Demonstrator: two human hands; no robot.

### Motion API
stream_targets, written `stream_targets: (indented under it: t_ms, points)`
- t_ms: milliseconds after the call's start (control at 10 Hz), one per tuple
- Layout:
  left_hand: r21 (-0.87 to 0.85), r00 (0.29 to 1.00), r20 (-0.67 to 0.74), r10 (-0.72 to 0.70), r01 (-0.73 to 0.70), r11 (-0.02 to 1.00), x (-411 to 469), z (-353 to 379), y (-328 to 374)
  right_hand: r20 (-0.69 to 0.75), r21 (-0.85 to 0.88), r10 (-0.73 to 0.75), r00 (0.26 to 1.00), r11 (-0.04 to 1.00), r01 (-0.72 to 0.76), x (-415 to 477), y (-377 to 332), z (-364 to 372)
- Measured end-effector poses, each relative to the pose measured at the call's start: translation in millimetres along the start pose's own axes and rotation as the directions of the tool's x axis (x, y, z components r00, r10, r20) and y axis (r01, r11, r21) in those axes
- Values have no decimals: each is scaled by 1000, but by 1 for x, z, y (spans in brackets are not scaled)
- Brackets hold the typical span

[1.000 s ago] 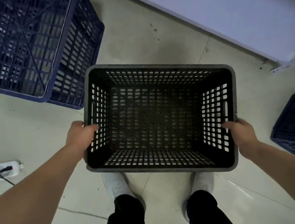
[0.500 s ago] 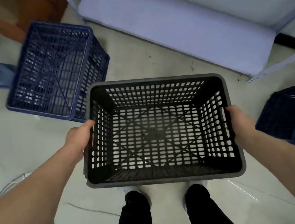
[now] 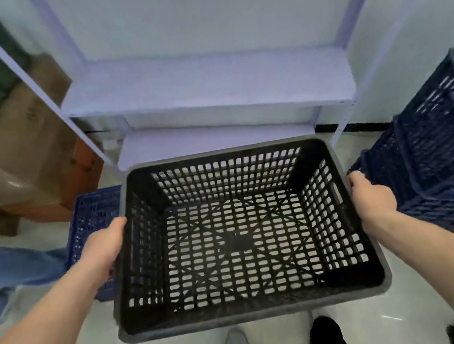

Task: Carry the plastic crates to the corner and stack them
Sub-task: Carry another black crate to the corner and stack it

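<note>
Black crate [image 3: 242, 235]: empty, held off the floor.
Left hand [image 3: 105, 247]: clasped on its left rim.
Right hand [image 3: 373, 198]: clasped on its right rim.
Blue crates [image 3: 441, 166]: stacked just right.

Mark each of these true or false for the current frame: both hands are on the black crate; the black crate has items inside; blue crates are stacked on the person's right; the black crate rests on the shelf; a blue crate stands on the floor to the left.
1. Both hands are on the black crate. True: the left hand and right hand grip opposite sides of the black crate.
2. The black crate has items inside. False: it is empty; the floor shows through its slots.
3. Blue crates are stacked on the right. True: the blue stack stands there.
4. The black crate rests on the shelf. False: it is held in the air, in front of the shelf.
5. A blue crate stands to the left. True: the blue crate is partly hidden behind the left hand.
</note>
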State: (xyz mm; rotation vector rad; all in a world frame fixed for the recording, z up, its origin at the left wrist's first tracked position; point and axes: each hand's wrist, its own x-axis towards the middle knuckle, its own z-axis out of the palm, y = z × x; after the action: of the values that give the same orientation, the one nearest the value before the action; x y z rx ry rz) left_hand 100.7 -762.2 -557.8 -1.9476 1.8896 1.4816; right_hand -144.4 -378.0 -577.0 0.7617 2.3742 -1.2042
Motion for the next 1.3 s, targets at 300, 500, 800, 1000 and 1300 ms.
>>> stream_targets:
  t_ms: [300, 500, 800, 1000, 1300]
  points:
    - [154, 959, 72, 276, -284, 946, -83, -24, 105, -189, 210, 67, 980, 977, -26, -79, 3, -119]
    - [238, 890, 160, 427, -454, 858, -145, 19, 131, -254, 280, 125, 959, 959, -51, -97, 47, -202]
    - [227, 835, 330, 440, -523, 822, -241, 119, 119, -356, 340, 224, 907, 935, -98, -99, 145, -329]
    - [227, 734, 525, 431, -609, 760, -311, 193, 112, -484, 334, 287, 827, 934, -128, -106, 202, -400]
    - [268, 601, 736, 313, -682, 681, -363, 311, 96, -612, 478, 494, 618, 853, -208, -158, 295, -462]
